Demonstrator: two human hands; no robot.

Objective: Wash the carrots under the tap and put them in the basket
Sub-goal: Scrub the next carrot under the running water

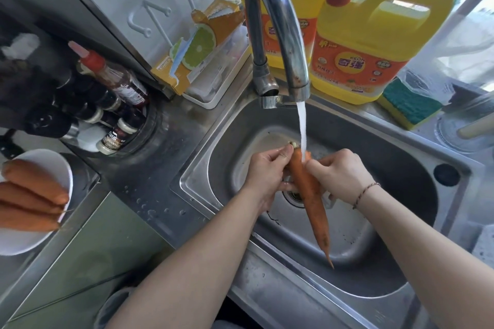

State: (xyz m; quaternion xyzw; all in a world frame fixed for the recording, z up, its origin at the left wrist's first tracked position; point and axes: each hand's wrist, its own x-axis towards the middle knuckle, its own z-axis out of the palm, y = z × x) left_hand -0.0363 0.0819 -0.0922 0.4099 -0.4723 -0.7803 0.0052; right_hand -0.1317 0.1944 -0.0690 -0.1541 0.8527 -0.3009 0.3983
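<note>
Long orange carrot [310,195] held mid-frame under running tap [278,35], pinched by left hand [267,171], gripped by right hand [339,176]; best rotated, rubbed along whole length

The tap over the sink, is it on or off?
On: a white stream falls from the tap spout onto the carrot that both hands hold.

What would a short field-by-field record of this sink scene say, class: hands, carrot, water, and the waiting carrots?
left hand: pinches the carrot's top end
right hand: grips the carrot's upper part
carrot: over the sink, tip pointing toward the person
tap: running, stream hits the carrot's top
waiting carrots: on a white plate at the left
basket: not in view
</note>
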